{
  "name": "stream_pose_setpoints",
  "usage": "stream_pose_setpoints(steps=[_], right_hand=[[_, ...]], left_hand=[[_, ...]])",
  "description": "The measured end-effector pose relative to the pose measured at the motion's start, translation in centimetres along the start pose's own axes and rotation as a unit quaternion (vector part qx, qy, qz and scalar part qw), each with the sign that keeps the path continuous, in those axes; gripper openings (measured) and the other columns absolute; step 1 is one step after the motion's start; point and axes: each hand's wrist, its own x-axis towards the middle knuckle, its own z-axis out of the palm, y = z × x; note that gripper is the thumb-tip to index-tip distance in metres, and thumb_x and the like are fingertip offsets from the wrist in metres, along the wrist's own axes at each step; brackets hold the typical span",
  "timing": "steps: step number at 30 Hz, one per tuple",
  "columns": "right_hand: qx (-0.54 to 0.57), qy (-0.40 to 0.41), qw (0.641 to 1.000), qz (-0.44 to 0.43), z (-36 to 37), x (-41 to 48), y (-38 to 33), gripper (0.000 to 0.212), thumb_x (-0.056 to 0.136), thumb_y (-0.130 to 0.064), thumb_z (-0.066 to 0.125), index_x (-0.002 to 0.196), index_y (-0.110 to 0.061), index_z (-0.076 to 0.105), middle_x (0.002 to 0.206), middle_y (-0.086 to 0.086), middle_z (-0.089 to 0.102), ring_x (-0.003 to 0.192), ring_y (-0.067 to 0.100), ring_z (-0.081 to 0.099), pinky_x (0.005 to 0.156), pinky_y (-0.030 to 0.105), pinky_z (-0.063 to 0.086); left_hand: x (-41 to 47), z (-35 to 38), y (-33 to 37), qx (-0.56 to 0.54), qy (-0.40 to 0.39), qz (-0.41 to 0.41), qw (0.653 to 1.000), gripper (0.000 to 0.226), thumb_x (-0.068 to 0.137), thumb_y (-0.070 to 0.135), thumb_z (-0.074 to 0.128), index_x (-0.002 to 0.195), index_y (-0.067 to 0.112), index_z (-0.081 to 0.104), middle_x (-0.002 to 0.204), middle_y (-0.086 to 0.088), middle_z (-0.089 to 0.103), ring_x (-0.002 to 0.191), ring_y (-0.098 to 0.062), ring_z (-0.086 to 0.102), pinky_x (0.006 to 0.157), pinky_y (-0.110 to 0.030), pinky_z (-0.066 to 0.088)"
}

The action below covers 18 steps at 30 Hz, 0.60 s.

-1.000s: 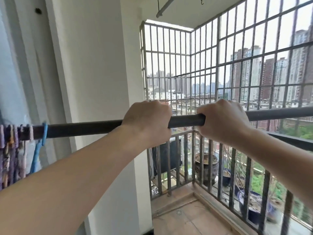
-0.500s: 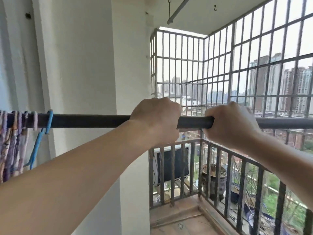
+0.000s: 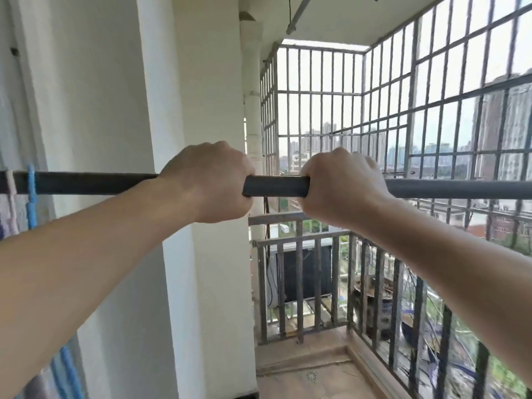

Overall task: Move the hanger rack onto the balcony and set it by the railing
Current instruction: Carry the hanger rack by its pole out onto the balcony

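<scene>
Right now you are gripping the hanger rack's top bar (image 3: 275, 190), a dark round tube running level across the view, with both fists wrapped over it from above. Your left hand (image 3: 208, 181) and right hand (image 3: 344, 187) are sitting close together near the bar's middle, a short bare stretch of tube showing between them. Hangers (image 3: 30, 194), one blue and others pale, are dangling from the bar at the far left edge, beside the white wall (image 3: 95, 110).

Since your hands are bunched, the long bar is likely wanting to see-saw; widening your grip should be steadying it. Keep it level so the hangers are not sliding along.

Ahead, past the white column (image 3: 213, 82), the tiled balcony floor (image 3: 313, 372) is opening up, with the low railing (image 3: 371, 283) running along the right and across the far end, and the tall window grille (image 3: 431, 110) above it. The bar's right end is already reaching towards the grille, so watch it as you are turning. The rack's legs are out of view.
</scene>
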Motion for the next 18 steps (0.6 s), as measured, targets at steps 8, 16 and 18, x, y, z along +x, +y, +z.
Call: stream_pose_setpoints(steps=[8, 16, 18], right_hand=[[-0.018, -0.009, 1.0, 0.002, -1.9, -1.9, -1.0, 0.005, 0.07, -0.016, 0.059, 0.069, -0.02, 0.061, 0.051, -0.006, 0.054, 0.05, 0.012, 0.053, 0.067, 0.032, 0.042], [-0.065, -0.011, 0.998, 0.015, -5.3, -4.3, -1.5, 0.003, 0.071, -0.022, 0.061, 0.069, -0.02, 0.062, 0.049, -0.007, 0.052, 0.046, 0.007, 0.046, 0.067, 0.031, 0.032], [-0.074, -0.01, 0.997, 0.025, -6.3, -5.0, -1.2, 0.003, 0.07, -0.022, 0.061, 0.067, -0.021, 0.06, 0.049, -0.007, 0.052, 0.046, 0.008, 0.047, 0.065, 0.031, 0.033]], left_hand=[[-1.8, -0.7, 0.5, -0.035, 0.013, 0.002, 0.999, 0.023, 0.066, 0.023, 0.053, 0.046, 0.025, 0.042, 0.048, 0.007, 0.047, 0.042, -0.011, 0.043, 0.041, -0.023, 0.025], [-3.2, -2.5, 1.7, -0.083, 0.01, 0.018, 0.996, 0.021, 0.066, 0.021, 0.056, 0.049, 0.025, 0.044, 0.053, 0.006, 0.049, 0.044, -0.012, 0.045, 0.041, -0.022, 0.026], [-3.4, -3.0, 2.6, -0.092, 0.011, 0.024, 0.995, 0.022, 0.066, 0.022, 0.056, 0.049, 0.025, 0.043, 0.052, 0.007, 0.049, 0.044, -0.011, 0.045, 0.041, -0.022, 0.026]])
